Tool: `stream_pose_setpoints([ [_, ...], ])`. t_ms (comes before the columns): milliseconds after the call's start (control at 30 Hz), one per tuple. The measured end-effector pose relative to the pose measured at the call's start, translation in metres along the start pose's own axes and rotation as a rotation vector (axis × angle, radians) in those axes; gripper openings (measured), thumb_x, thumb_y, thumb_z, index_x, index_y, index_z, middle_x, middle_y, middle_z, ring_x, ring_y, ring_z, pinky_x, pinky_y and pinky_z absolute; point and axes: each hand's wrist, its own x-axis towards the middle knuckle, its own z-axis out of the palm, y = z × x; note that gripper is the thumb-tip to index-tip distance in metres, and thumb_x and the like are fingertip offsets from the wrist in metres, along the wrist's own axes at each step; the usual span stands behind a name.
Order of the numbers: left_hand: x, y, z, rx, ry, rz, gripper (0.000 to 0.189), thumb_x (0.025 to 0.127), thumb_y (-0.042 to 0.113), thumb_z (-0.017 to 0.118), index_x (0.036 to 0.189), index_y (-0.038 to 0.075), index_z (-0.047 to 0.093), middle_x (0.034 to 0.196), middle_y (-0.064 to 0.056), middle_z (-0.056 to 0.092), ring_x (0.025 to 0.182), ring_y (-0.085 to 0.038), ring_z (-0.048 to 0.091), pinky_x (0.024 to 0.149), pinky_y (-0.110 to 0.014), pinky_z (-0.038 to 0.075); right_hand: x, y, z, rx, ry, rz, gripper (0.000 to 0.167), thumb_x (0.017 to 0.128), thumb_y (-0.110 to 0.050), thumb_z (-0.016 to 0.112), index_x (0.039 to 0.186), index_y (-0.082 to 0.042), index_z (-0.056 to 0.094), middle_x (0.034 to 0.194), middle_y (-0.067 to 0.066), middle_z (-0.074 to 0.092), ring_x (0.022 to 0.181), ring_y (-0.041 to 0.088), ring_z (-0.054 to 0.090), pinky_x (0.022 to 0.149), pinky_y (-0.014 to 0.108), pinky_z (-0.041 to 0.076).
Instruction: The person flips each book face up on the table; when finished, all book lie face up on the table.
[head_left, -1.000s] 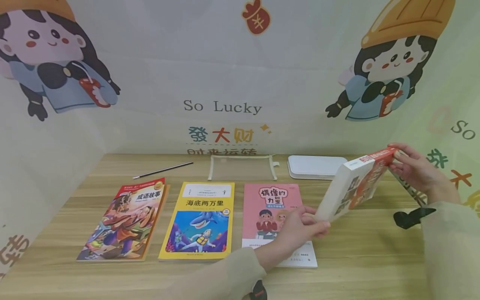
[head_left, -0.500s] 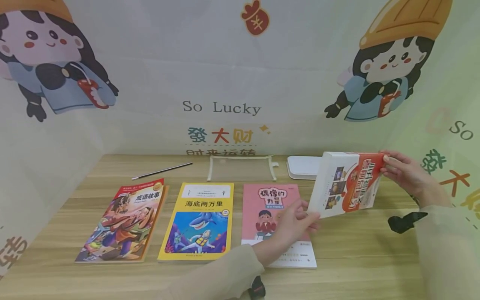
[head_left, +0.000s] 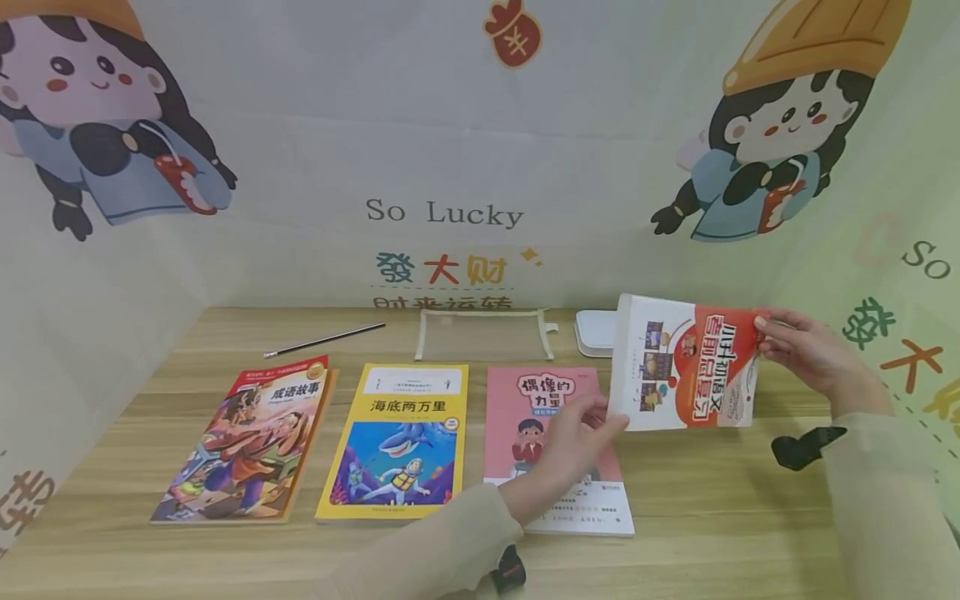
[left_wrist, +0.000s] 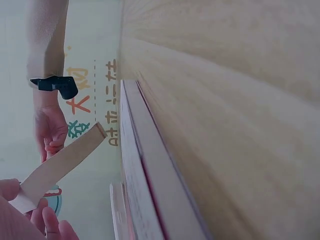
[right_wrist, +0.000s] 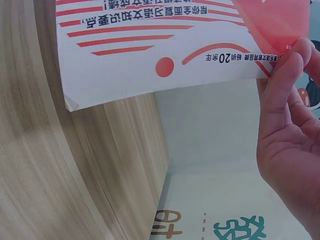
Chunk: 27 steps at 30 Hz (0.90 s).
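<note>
A thick red-and-white paperback book (head_left: 675, 358) is held up over the right side of the table, its front cover facing me and its title running sideways. My left hand (head_left: 573, 442) pinches the white lower left corner, thumb in front. At the red upper right edge, my right hand (head_left: 806, 358) grips the book between thumb and fingers. The left wrist view shows the pale long edge of the book (left_wrist: 60, 165) between the two hands. From the right wrist, its white cover with red stripes (right_wrist: 150, 55) is visible. Below my left hand lies a pink book (head_left: 517, 450), partly covered by it.
A yellow book (head_left: 397, 450) and a red-topped storybook (head_left: 247, 450) lie left of the pink one on the wooden table (head_left: 697, 550). Along the back are a thin dark pencil (head_left: 326, 340), a mesh pouch (head_left: 483, 335) and a white case (head_left: 596, 333), partly hidden by the held book.
Both hands have swung the book left and turned its front cover toward me. Earlier it was tilted with its edge showing. The books on the table have not moved.
</note>
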Motion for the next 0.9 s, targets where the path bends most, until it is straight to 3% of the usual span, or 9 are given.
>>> stream_pose_setpoints([
  [200, 0.0, 0.0, 0.0, 0.014, -0.017, 0.002, 0.027, 0.076, 0.017, 0.069, 0.097, 0.017, 0.052, 0.073, 0.007, 0.053, 0.069, -0.006, 0.05, 0.061, -0.02, 0.045, -0.001, -0.001, 0.002, -0.036, 0.027, 0.025, 0.013, 0.089, -0.011, 0.053, 0.095, -0.02, 0.06, 0.084, -0.001, 0.06, 0.066, 0.01, 0.057, 0.064, 0.02, 0.05],
  [267, -0.002, -0.001, 0.002, 0.04, -0.033, 0.003, 0.029, 0.075, 0.017, 0.07, 0.096, 0.016, 0.051, 0.073, 0.008, 0.054, 0.068, -0.006, 0.051, 0.06, -0.019, 0.046, 0.0, -0.001, 0.002, -0.123, 0.051, 0.034, 0.013, 0.088, -0.015, 0.054, 0.101, -0.017, 0.054, 0.085, -0.003, 0.059, 0.066, 0.009, 0.057, 0.064, 0.02, 0.05],
  [333, -0.005, -0.002, 0.006, 0.072, -0.056, -0.004, 0.03, 0.076, 0.019, 0.07, 0.097, 0.015, 0.049, 0.072, 0.008, 0.055, 0.068, -0.004, 0.051, 0.059, -0.018, 0.046, 0.005, 0.001, -0.003, -0.245, 0.058, 0.037, 0.029, 0.088, -0.02, 0.055, 0.114, -0.01, 0.047, 0.088, -0.004, 0.056, 0.067, 0.009, 0.056, 0.064, 0.02, 0.05],
  [467, -0.011, 0.0, 0.013, 0.093, -0.1, -0.064, 0.034, 0.075, 0.02, 0.071, 0.098, 0.012, 0.047, 0.073, 0.007, 0.056, 0.066, -0.005, 0.053, 0.057, -0.018, 0.046, 0.035, 0.024, -0.047, -0.452, 0.046, 0.026, 0.052, 0.088, -0.029, 0.054, 0.129, -0.003, 0.035, 0.098, 0.004, 0.055, 0.073, 0.015, 0.056, 0.067, 0.028, 0.05],
  [600, -0.016, 0.001, 0.021, 0.057, -0.109, -0.17, 0.036, 0.072, 0.019, 0.073, 0.095, 0.012, 0.046, 0.071, 0.004, 0.058, 0.064, -0.008, 0.054, 0.056, -0.021, 0.045, 0.074, 0.06, -0.102, -0.589, 0.109, 0.034, 0.054, 0.083, -0.042, 0.057, 0.126, -0.015, 0.041, 0.109, 0.007, 0.052, 0.084, 0.021, 0.055, 0.069, 0.032, 0.05],
  [667, -0.018, 0.0, 0.026, 0.022, -0.106, -0.213, 0.036, 0.071, 0.017, 0.073, 0.094, 0.01, 0.046, 0.07, 0.003, 0.058, 0.064, -0.01, 0.054, 0.055, -0.023, 0.044, 0.082, 0.068, -0.109, -0.681, 0.139, 0.042, 0.065, 0.08, -0.049, 0.057, 0.13, -0.013, 0.036, 0.114, 0.01, 0.047, 0.09, 0.024, 0.051, 0.07, 0.031, 0.049],
  [767, -0.02, -0.002, 0.035, -0.039, -0.103, -0.268, 0.034, 0.07, 0.013, 0.073, 0.091, 0.009, 0.046, 0.068, 0.001, 0.058, 0.061, -0.014, 0.055, 0.053, -0.025, 0.044, 0.08, 0.068, -0.101, -0.744, 0.167, 0.065, 0.071, 0.078, -0.053, 0.057, 0.129, -0.009, 0.036, 0.115, 0.011, 0.046, 0.093, 0.027, 0.048, 0.071, 0.029, 0.048],
  [900, -0.022, -0.002, 0.047, -0.109, -0.106, -0.302, 0.033, 0.07, 0.007, 0.072, 0.087, 0.008, 0.045, 0.065, -0.002, 0.059, 0.056, -0.017, 0.057, 0.051, -0.026, 0.046, 0.052, 0.038, -0.056, -0.773, 0.161, 0.156, 0.075, 0.078, -0.053, 0.057, 0.129, -0.004, 0.034, 0.116, 0.016, 0.045, 0.094, 0.028, 0.045, 0.073, 0.032, 0.045],
])
